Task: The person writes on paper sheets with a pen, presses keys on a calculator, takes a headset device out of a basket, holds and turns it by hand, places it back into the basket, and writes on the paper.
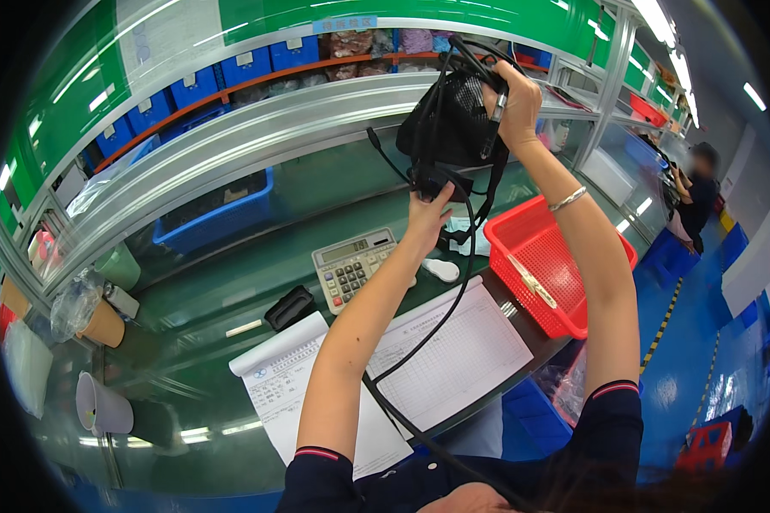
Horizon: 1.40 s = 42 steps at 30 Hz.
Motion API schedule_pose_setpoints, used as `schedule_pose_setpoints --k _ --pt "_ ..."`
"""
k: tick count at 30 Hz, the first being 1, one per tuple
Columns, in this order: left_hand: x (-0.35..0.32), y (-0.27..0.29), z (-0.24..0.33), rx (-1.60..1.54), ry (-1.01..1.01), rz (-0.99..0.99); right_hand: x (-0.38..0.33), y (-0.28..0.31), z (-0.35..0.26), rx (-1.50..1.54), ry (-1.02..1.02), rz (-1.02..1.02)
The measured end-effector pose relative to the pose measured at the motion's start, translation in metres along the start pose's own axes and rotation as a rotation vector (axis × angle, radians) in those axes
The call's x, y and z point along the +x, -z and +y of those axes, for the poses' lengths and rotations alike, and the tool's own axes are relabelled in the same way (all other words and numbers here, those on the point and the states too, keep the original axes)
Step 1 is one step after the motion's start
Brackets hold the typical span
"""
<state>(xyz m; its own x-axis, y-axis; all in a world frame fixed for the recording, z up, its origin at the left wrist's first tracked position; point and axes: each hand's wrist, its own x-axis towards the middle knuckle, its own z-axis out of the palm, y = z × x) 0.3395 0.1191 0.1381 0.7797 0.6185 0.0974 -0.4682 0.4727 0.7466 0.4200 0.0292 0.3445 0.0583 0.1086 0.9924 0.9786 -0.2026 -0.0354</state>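
A black bundle (458, 120) with a mesh-like surface is held up over the far side of the bench, black cables looping around it. My right hand (518, 103) is closed at its upper right, around cables and a slim black-and-silver stick-like piece (494, 120). Lower down, my left hand (428, 214) grips the bundle's underside by a small dark part (441, 181); its exact kind I cannot make out. One long black cable (441, 325) runs from there down across the papers toward my chest. A loose cable end (374, 138) sticks out left.
A calculator (355, 265), a white mouse-like item (441, 270), a black holder (289, 308) and paper forms (453, 350) lie on the green bench. A red basket (565, 265) stands right, a blue basket (218, 214) far left. Another person (700, 197) sits farther right.
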Motion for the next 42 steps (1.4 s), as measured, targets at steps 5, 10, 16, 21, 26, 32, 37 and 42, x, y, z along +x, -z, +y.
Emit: schedule_pose_setpoints --k 5,10,16,21,26,32,37,42 --pt "-0.002 -0.033 0.007 0.025 -0.014 -0.024 0.020 0.018 0.020 0.026 0.015 0.048" --pt "0.000 -0.062 0.022 0.076 -0.057 -0.043 0.043 0.044 0.025 -0.004 -0.009 0.087" --pt "-0.010 -0.092 0.029 0.062 -0.088 -0.062 0.070 0.066 0.014 0.002 0.057 0.088" --pt "-0.027 -0.097 0.035 0.027 -0.119 -0.075 0.072 0.078 -0.002 0.000 0.073 0.121" --pt "-0.054 -0.087 0.043 0.079 -0.117 -0.013 0.064 0.084 -0.021 0.057 0.060 0.101" --pt "-0.080 -0.056 0.047 0.068 -0.136 0.039 0.053 0.071 -0.057 0.203 0.151 0.125" --pt "-0.106 -0.028 0.073 0.023 -0.224 0.086 0.054 0.056 -0.103 0.294 0.186 0.111" --pt "-0.144 0.009 0.113 0.054 -0.316 0.158 0.052 0.036 -0.158 0.379 0.131 0.105"
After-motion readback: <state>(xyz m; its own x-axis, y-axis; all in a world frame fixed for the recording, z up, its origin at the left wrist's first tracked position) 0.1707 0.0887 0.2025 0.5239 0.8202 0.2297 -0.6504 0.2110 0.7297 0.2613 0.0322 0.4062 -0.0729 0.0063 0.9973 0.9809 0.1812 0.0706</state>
